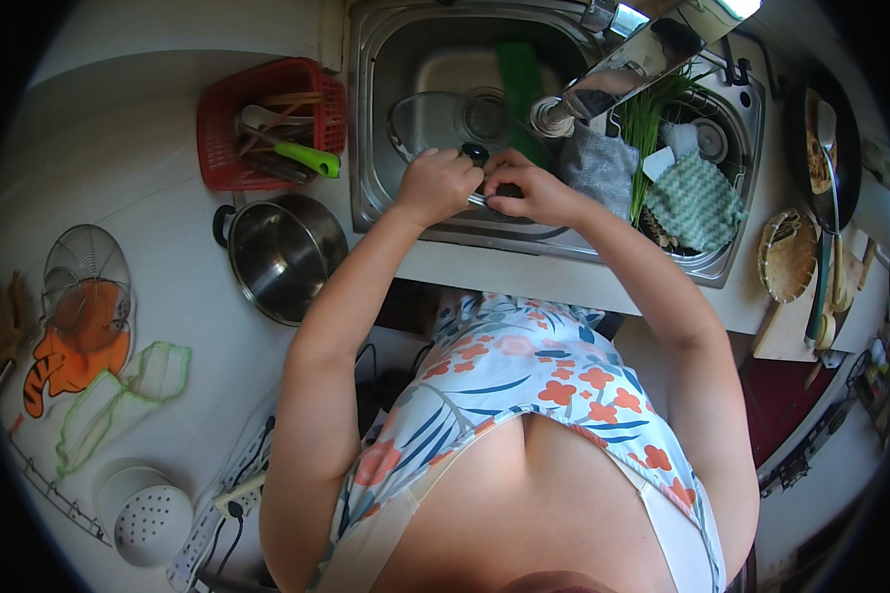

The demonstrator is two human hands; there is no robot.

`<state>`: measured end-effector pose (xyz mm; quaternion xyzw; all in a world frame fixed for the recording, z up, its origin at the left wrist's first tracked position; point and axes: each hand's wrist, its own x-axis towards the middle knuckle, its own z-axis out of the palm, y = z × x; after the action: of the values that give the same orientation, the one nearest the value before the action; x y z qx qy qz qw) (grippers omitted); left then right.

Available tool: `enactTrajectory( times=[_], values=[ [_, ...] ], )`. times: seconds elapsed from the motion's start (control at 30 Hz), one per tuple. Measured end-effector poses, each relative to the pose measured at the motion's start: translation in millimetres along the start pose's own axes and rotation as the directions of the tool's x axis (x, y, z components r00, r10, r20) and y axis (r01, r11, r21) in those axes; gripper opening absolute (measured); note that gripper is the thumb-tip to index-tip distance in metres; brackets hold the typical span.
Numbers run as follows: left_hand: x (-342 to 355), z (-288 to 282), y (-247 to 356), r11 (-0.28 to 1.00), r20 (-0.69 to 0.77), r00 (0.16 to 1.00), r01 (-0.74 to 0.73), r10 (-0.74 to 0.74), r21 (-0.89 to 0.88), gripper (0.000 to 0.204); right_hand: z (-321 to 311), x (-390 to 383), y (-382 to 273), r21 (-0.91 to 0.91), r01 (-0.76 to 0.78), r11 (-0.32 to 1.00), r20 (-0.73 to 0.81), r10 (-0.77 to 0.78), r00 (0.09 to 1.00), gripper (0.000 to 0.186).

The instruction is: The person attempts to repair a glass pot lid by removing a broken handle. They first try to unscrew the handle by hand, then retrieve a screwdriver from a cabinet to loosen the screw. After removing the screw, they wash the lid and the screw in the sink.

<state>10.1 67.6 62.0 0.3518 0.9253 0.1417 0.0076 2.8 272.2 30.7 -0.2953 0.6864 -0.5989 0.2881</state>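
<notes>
Over the near side of the sink (362, 188), both my hands are close together. My left hand (439, 186) is closed, and a short silver piece (477, 200) shows between it and the right hand. My right hand (536, 194) is curled with its fingertips pinched around a small dark part. What exactly the two hands grip is mostly hidden by the fingers. A round black knob (475, 153) shows just beyond them. Left of the drain, a clear glass lid (415, 117) with a curved rim lies in or over the basin. A green strip (519, 89) crosses the basin.
A red basket (208, 128) of utensils and a steel pot (287, 257) stand left of the sink. The faucet (618, 79) reaches over the basin. At right are a grey cloth (600, 168), green stalks (646, 124), a green checked cloth (697, 203) and a dark pan (845, 168).
</notes>
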Motion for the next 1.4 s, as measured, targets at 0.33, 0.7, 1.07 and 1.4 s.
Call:
enactTrajectory(
  times=[0.33,0.7,1.07,1.4],
  values=[
    [-5,-2,-1,0.999,0.029,0.999,0.035,-0.034,-0.016,0.026,-18,-35,-14,-0.130,-0.124,0.984,0.054,0.132,0.990,0.041],
    [-8,2,2,1.000,0.015,1.000,-0.010,0.010,0.019,0.012,-29,-35,8,-0.255,-0.110,0.961,0.164,0.155,0.974,0.030],
    [-6,3,0,0.995,0.007,0.997,-0.080,0.080,0.061,0.006,-9,-14,10,-0.188,-0.039,0.981,0.129,0.064,0.990,0.026],
    [-2,6,-2,0.998,0.003,0.998,-0.060,0.060,0.027,0.007,-8,-5,4,-0.173,-0.084,0.981,0.096,0.101,0.990,0.025]
  ],
)
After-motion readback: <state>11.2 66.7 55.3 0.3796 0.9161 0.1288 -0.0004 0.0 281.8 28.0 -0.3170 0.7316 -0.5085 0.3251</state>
